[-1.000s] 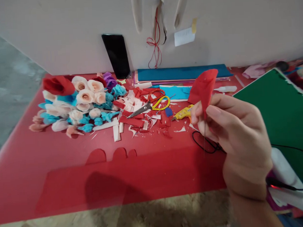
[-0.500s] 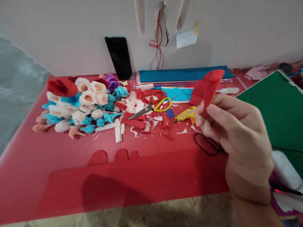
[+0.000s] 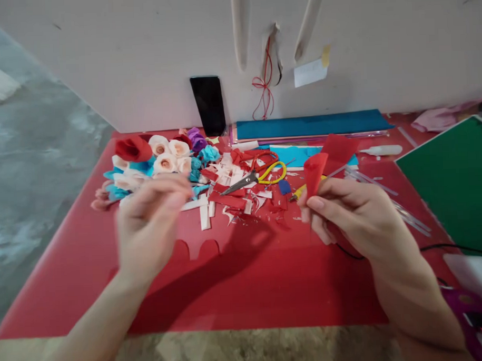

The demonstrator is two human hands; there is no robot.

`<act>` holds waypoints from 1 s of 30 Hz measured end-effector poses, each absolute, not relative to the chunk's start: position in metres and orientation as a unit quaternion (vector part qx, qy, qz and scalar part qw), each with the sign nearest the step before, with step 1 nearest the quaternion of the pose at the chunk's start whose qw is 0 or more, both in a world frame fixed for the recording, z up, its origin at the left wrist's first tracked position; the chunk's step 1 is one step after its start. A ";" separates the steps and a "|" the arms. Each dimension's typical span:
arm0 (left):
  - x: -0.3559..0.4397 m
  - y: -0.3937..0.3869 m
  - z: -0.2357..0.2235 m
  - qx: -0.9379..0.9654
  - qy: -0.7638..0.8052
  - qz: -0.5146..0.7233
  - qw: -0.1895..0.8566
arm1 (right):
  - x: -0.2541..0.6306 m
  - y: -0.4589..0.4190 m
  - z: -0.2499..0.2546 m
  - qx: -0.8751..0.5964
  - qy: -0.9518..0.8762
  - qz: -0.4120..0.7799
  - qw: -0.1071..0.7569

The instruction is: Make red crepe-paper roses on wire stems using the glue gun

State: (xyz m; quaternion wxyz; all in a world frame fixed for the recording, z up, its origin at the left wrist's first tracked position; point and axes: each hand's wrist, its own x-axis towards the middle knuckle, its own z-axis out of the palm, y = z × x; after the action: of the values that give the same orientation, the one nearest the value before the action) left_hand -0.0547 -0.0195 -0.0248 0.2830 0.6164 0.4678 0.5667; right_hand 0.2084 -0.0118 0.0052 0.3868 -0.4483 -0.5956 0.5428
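My right hand [image 3: 353, 218] pinches a piece of red crepe paper [image 3: 323, 164] by its lower end, held up over the red table [image 3: 50, 282]. My left hand [image 3: 150, 226] is raised over the table's left half, blurred, fingers loosely curled with nothing visible in them. It hovers in front of a heap of paper roses [image 3: 153, 160] in white, peach, blue, red and purple. Between the hands lie paper scraps [image 3: 229, 194], yellow-handled scissors [image 3: 256, 177] and a yellow glue gun [image 3: 299, 191], partly hidden by my right hand.
A sheet of red paper with scalloped edge [image 3: 229, 286] lies at the front. Blue paper rolls [image 3: 310, 124] and a black phone [image 3: 210, 105] are against the white wall. A green board [image 3: 454, 178] stands at the right, with a black cord [image 3: 457, 245] beside it.
My left hand has come into view from the lower left and risen over the table. My right hand with the red paper has moved lower and leftward. The camera has tilted down.
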 end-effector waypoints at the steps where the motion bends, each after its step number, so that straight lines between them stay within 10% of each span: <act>1: -0.054 -0.017 -0.030 0.635 0.458 0.550 0.291 | 0.209 -0.012 0.004 -0.451 -0.602 0.541 0.377; 10: -0.081 -0.022 -0.065 0.789 0.463 0.289 0.281 | 0.206 -0.007 0.004 -0.475 -0.643 0.508 0.320; 30: -0.119 -0.042 -0.104 0.873 0.427 0.125 0.199 | 0.206 -0.008 -0.021 -0.424 -0.810 0.317 0.252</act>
State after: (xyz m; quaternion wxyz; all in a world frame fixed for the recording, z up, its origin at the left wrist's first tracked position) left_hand -0.1188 -0.0418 -0.1038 0.1988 0.8734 0.4266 0.1255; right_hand 0.2056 -0.0076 -0.0211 0.2522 -0.4240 -0.8098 0.3174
